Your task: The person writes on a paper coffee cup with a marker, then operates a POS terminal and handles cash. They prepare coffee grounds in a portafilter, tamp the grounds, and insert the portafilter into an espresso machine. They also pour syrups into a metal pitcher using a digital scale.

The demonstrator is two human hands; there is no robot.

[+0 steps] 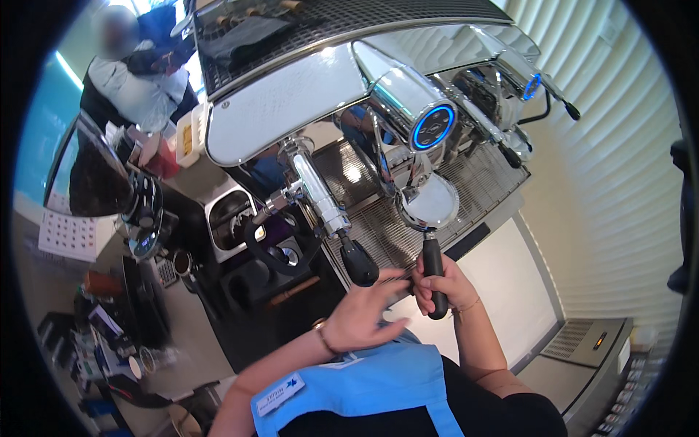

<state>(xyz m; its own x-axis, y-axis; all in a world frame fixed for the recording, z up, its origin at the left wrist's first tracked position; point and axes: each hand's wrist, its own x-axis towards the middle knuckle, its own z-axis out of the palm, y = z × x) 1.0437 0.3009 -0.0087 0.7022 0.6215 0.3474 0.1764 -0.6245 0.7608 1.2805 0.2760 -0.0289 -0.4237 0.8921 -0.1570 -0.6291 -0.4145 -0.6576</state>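
My right hand (445,287) is closed around the black handle of a portafilter (433,251), whose metal head sits at the group of a chrome espresso machine (289,104), above the drip grate (377,224). Whether the head is locked in cannot be told. My left hand (371,311), slightly blurred, has its fingers spread and holds nothing; it is just left of the portafilter handle and below the black knob of a steam lever (359,262). A black-handled pitcher or wand part (284,251) lies further left, partly hidden.
A coffee grinder (144,218) with a bean hopper stands at the left. Near it are a knock-box bin (232,218), another portafilter (183,265) and a cluttered counter (191,338). Another person (131,87) is at the upper left. A metal appliance (579,355) stands at the lower right.
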